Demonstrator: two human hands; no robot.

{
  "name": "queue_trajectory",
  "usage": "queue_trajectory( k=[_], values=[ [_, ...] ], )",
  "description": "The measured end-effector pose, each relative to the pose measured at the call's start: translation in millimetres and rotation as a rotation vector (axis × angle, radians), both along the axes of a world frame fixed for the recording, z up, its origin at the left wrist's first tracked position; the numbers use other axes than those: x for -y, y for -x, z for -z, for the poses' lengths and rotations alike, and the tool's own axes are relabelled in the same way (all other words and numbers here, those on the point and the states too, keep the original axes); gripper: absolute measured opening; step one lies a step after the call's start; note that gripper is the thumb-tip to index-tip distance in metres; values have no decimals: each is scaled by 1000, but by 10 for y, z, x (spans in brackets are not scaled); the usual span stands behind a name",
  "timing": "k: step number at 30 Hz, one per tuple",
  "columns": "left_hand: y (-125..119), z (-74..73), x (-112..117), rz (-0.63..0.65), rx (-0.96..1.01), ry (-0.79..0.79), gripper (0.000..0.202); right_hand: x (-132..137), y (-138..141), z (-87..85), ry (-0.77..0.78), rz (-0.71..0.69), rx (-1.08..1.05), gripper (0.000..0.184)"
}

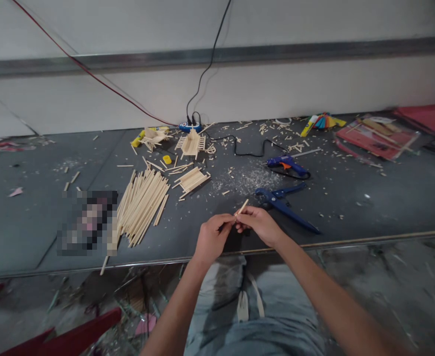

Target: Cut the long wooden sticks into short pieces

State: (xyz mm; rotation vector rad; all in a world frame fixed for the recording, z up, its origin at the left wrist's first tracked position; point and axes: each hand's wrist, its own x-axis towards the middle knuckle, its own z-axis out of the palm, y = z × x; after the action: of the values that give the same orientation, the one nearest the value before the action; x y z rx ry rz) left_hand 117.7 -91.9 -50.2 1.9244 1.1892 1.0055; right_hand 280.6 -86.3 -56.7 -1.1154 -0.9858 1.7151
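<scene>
A short wooden stick (243, 206) is pinched in my right hand (262, 225), its upper end sticking out past the fingertips. My left hand (213, 236) is closed too, thumb and fingers meeting at the stick's lower end, which they mostly hide. Both hands meet just above the table's front edge. To their left lies a pile of long wooden sticks (143, 207), with a small flat stick panel (192, 180) beyond it. A blue cutter with long handles (289, 212) rests right of my right hand.
A blue glue gun (287, 164) lies behind the cutter. At the back stand a stick model (191, 143), a blue power socket (190, 127) and a yellow glue tube (308, 126). Stick scraps litter the dark table (380, 198). A red packet (376, 138) lies right.
</scene>
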Motion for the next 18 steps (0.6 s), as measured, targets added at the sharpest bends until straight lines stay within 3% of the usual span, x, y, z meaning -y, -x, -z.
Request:
queue_trajectory(
  k=[18],
  values=[
    [-7, 24, -14, -24, -2, 2, 16, 9, 10, 18, -17, 22, -2, 21]
  ],
)
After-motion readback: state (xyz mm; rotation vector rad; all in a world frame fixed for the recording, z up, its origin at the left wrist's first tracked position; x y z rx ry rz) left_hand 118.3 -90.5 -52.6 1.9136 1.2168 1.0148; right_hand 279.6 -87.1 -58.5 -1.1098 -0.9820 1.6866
